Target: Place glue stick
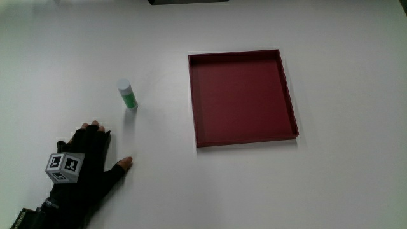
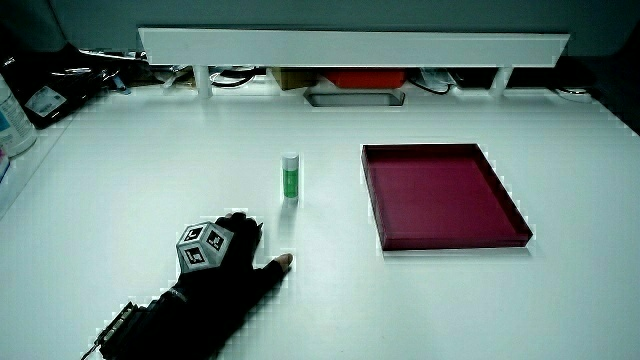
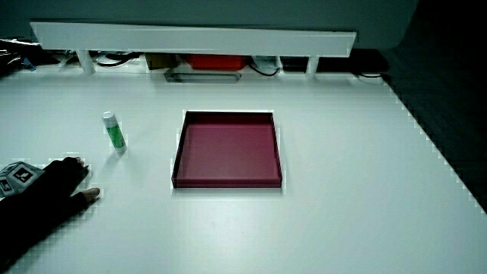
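A green glue stick [image 1: 128,95] with a white cap stands upright on the white table, beside the dark red tray [image 1: 289,89]; it shows in both side views [image 2: 290,176] [image 3: 114,132]. The tray [image 2: 380,216] [image 3: 177,160] holds nothing. The gloved hand [image 1: 88,162] rests flat on the table, nearer to the person than the glue stick and apart from it. Its fingers are relaxed and hold nothing, the thumb pointing toward the tray. The patterned cube [image 2: 201,247] sits on the hand's back. The hand also shows in a side view [image 3: 47,190].
A low white partition [image 2: 350,45] runs along the table's edge farthest from the person, with cables and an orange-red box [image 2: 364,78] under it. Several items, including a bottle [image 2: 12,115], lie at the table's corner in a side view.
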`<state>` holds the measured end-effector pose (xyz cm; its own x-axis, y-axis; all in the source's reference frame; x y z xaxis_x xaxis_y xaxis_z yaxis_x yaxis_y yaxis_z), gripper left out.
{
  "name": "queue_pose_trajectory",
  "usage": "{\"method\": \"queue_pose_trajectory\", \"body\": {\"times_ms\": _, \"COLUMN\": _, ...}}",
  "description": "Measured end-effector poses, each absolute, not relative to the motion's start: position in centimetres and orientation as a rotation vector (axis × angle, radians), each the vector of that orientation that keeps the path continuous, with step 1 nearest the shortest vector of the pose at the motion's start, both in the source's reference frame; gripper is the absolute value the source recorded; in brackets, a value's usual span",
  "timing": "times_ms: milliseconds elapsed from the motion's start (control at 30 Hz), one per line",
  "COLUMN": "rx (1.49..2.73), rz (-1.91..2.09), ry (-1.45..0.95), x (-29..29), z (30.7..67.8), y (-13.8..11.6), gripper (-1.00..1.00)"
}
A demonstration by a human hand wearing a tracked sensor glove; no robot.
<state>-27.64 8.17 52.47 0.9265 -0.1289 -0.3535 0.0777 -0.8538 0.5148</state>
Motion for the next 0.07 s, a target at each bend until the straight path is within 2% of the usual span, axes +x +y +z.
{"method": "queue_pose_trajectory", "body": {"times_ms": 67, "rx": 2.534, "rz": -0.541, "ry": -0.036, "x": -27.96, "z": 52.79, "y": 8.36, "gripper": -1.00}}
